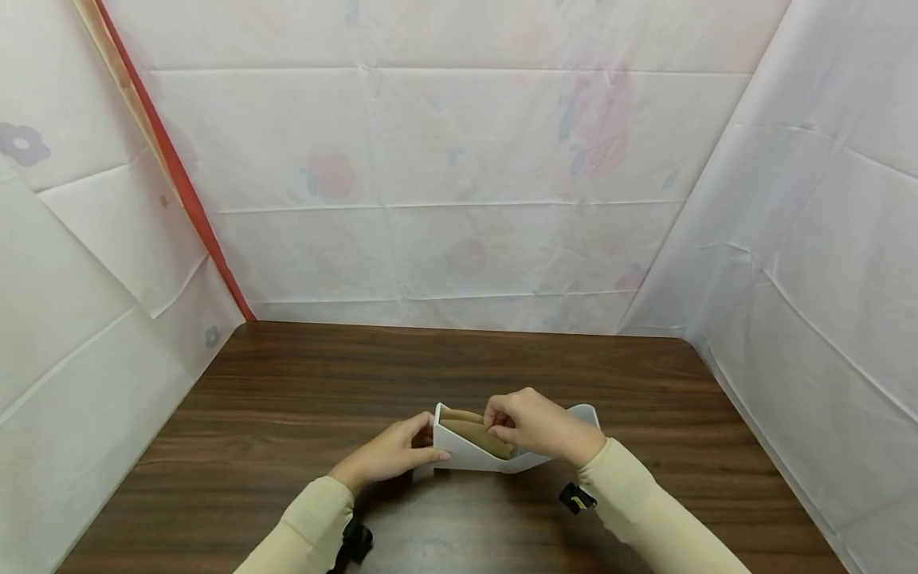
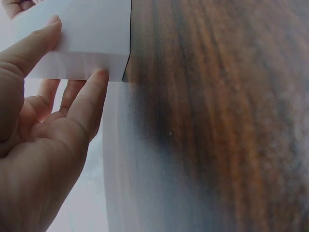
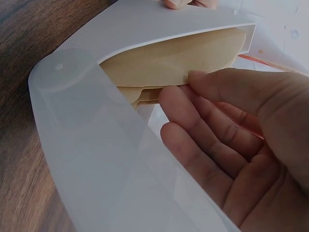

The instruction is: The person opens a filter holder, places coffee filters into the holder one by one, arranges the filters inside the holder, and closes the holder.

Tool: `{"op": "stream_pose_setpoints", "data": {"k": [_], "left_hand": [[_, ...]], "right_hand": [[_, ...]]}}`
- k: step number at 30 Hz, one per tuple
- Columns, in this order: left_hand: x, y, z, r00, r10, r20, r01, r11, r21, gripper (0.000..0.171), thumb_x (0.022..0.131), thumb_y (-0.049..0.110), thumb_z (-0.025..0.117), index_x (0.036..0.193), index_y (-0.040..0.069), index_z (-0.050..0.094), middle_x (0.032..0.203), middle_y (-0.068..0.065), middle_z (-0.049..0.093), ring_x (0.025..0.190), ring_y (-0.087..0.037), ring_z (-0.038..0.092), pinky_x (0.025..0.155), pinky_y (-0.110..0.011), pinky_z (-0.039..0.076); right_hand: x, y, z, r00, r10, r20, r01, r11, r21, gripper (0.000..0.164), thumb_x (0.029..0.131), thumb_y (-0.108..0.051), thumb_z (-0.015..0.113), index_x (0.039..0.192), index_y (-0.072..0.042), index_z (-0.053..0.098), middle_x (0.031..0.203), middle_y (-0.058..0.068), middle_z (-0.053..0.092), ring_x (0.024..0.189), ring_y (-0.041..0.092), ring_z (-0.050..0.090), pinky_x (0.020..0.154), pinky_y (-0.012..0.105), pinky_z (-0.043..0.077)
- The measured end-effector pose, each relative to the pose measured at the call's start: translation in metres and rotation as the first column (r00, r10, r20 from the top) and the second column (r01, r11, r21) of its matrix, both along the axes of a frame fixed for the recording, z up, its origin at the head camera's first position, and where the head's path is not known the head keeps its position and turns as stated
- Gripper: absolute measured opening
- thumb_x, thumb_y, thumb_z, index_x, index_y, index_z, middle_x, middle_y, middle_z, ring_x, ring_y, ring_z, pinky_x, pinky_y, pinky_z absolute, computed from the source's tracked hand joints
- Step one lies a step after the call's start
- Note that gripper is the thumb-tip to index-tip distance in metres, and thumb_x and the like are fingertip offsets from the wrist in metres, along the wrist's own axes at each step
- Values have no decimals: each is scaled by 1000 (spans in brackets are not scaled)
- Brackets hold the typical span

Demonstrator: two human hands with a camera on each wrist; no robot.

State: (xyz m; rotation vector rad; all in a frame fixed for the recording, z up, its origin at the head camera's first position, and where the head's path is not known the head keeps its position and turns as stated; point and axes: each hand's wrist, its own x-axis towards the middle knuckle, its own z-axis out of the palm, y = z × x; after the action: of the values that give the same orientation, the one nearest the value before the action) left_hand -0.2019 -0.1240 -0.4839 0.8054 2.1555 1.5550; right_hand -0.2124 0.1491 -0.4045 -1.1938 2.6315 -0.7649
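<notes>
On the table stands a white coffee filter holder (image 1: 464, 456), its translucent lid (image 3: 101, 150) swung open to the right. Several light brown paper coffee filters (image 3: 178, 60) stand inside it. With thumb and fingers, my left hand (image 1: 390, 454) grips the holder's left end; the thumb lies on the ribbed front face in the left wrist view. My right hand (image 1: 541, 422) is over the opening. Its thumb and index finger pinch the edge of a paper filter, seen close up in the right wrist view, while the other fingers curl loosely beside the lid.
The dark wood-grain table (image 1: 344, 375) spreads around the holder. White patterned sheets (image 1: 459, 159) hang behind and on both sides, with a red strip (image 1: 182, 187) at the left corner. A black wrist device (image 1: 576, 498) sits under the right sleeve.
</notes>
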Motion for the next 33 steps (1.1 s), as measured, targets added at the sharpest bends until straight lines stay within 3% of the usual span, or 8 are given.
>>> {"op": "stream_pose_setpoints", "data": {"k": [18, 24, 33], "left_hand": [[1, 0, -2, 1000, 0, -10, 0, 1000, 3, 30, 97, 17, 70, 119, 5, 55, 117, -8, 67, 109, -23, 64, 86, -28, 52], [0, 0, -3, 1000, 4, -28, -4, 1000, 3, 29, 96, 17, 71, 118, 5, 56, 116, -8, 67, 109, -24, 64, 87, -28, 52], [0, 0, -2, 1000, 2, -21, -2, 1000, -1, 29, 97, 19, 70, 119, 6, 56, 118, -7, 67, 110, -23, 64, 87, -30, 53]], "right_hand": [[0, 1, 1, 999, -31, 11, 31, 1000, -5, 6, 95, -8, 70, 97, -14, 68, 84, -8, 66, 73, 1, 60, 63, 21, 51], [1, 4, 7, 999, -32, 17, 33, 999, -23, 7, 95, -7, 69, 100, -11, 68, 87, -3, 70, 75, 1, 61, 65, 21, 52], [1, 12, 16, 998, -37, -60, 35, 999, -34, 6, 94, -12, 72, 99, -11, 68, 85, -7, 69, 76, 1, 62, 67, 22, 52]]}}
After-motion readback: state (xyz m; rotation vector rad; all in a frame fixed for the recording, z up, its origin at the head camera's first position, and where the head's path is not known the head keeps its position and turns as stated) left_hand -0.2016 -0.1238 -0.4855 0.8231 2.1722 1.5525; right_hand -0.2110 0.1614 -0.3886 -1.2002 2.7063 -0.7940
